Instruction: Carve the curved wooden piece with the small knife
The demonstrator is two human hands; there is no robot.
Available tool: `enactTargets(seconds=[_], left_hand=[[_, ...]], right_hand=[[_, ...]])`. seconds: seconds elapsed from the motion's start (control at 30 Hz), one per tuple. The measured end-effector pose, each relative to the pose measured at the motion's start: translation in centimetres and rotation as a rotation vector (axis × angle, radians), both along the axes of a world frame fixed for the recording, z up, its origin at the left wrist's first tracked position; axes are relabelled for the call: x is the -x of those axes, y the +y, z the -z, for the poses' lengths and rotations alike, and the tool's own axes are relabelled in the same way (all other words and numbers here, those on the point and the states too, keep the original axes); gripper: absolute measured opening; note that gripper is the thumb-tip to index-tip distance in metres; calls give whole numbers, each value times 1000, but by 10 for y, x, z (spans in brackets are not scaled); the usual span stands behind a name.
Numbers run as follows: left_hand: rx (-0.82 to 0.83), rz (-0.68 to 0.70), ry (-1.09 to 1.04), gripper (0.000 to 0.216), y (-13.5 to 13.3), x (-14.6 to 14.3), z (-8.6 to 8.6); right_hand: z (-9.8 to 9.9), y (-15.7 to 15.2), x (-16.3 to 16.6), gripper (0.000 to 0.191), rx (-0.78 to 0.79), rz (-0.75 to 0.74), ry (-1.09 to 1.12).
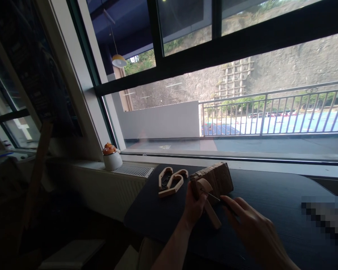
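Observation:
My left hand [193,206] is closed around a pale wooden hook-shaped piece [210,204], holding it against a rough wood block [217,177] on the dark table [270,195]. My right hand [249,223] pinches a thin dark tool [212,196] whose tip touches the wooden piece. Two more wooden hook-shaped pieces [171,181] lie on the table just left of the block.
A white pot with an orange top [111,156] stands on the radiator grille [132,170] under the big window. A wooden stick [35,176] leans at the dim left. A blurred patch [325,217] lies at the table's right edge.

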State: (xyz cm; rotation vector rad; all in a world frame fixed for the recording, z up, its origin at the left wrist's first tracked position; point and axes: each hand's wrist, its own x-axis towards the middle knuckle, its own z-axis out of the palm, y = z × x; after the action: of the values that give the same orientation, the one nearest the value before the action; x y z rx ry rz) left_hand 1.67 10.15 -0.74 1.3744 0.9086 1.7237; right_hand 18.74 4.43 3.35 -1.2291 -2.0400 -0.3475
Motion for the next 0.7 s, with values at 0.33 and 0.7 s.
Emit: enactTargets(seconds=[0.33, 0.7], left_hand=[[-2, 15, -9, 36, -1, 0, -1], [-27, 16, 10, 38, -2, 1, -1]], right_hand=[[-18, -7, 2, 23, -54, -33, -22], [-12, -11, 7, 21, 64, 1, -13]])
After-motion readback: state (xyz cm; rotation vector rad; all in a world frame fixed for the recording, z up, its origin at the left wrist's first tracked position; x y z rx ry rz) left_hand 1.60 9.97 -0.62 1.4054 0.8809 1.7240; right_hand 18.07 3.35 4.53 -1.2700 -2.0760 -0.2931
